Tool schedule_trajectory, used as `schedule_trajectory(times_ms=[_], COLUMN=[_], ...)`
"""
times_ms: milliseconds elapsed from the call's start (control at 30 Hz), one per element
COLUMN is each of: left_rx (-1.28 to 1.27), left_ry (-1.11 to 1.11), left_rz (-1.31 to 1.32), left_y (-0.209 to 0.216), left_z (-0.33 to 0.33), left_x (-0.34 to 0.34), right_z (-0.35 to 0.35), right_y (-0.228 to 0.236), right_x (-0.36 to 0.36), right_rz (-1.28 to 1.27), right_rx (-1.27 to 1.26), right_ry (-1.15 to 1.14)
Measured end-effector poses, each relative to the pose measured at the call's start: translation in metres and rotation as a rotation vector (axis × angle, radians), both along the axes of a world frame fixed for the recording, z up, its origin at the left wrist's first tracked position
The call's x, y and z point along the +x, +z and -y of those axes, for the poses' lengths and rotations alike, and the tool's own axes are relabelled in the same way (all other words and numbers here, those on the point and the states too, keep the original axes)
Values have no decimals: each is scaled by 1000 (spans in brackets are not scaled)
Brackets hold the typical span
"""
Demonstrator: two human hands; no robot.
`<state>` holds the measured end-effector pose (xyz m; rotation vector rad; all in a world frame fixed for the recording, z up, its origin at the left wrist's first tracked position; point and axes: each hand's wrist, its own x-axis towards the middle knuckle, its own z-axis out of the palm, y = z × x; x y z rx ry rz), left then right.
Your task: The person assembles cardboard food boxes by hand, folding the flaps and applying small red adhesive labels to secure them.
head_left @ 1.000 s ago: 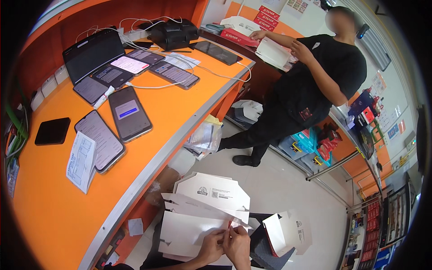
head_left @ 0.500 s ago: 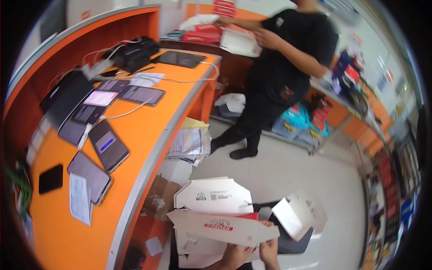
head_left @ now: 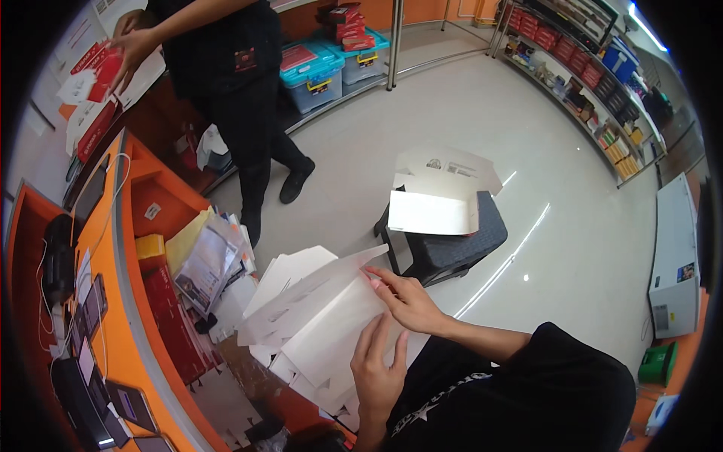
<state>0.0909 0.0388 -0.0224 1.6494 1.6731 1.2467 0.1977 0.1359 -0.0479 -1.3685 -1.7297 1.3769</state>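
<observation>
A partly folded white cardboard box (head_left: 331, 305) is in front of me, one long panel raised and creased. My right hand (head_left: 410, 303) grips the raised panel's far end between thumb and fingers. Lower down, my left hand (head_left: 376, 369) lies over the near side of the box, fingers stretched out and thumb apart. Whether its palm presses on the cardboard is hidden. More flat white box blanks (head_left: 290, 271) lie beneath and behind this box.
A folded white box (head_left: 433, 211) with its lid up sits on a dark stool (head_left: 459, 245). A co-worker (head_left: 226, 83) stands at the far left handling red and white boxes. An orange counter (head_left: 143, 301) with phones runs along the left. Lidded tubs (head_left: 312, 83) stand beyond.
My view has swung right, bringing the stool and shelves further into sight. The box's printed panel, which faced me, is now turned with its plain inside showing; my left hand's fingers have spread.
</observation>
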Motion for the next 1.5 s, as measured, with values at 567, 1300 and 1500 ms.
schedule_trajectory(times_ms=[567,1300,1500], left_rx=[-118,-273,-413], left_ry=[-321,-409,193], left_rz=[-609,-324,-48], left_y=[-83,-127,-147], left_z=[-183,-202,-229], left_x=[21,31,34], right_z=[-155,-156,-147], right_y=[-100,-150,-156], right_x=[181,212,229], right_rz=[501,835,796], right_rx=[632,620,593], right_ry=[-628,-616,-555])
